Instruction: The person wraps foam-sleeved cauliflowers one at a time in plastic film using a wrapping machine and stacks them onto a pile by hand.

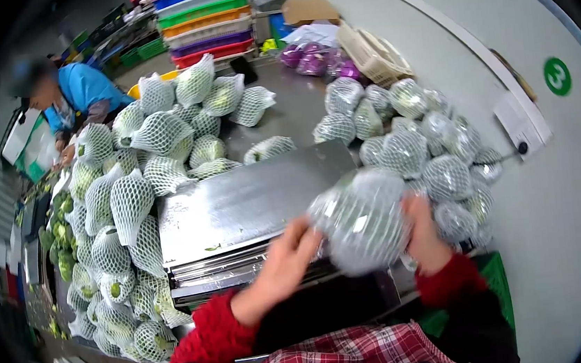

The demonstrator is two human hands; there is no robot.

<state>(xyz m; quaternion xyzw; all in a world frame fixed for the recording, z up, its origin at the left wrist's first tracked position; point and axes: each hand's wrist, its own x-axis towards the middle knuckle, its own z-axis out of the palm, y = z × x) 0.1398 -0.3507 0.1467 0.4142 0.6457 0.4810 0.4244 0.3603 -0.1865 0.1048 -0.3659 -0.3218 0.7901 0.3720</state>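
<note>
A round vegetable in white foam netting and clear film (363, 222) is held over the right front corner of a metal wrapping machine (250, 196). My left hand (286, 262) is at its left side, thumb and fingers closed on the film edge. My right hand (423, 232) grips its right side. The bundle is slightly blurred. Net-covered vegetables without film (131, 200) are heaped left of and behind the machine. Film-wrapped ones (447, 177) are piled to the right, close to my right hand.
Stacked coloured crates (205, 22) stand at the back. Purple wrapped vegetables (314, 59) lie beside a cream basket (375, 54) near the wall. A person in blue (89, 89) works at the far left. A green crate (498, 287) sits at the lower right.
</note>
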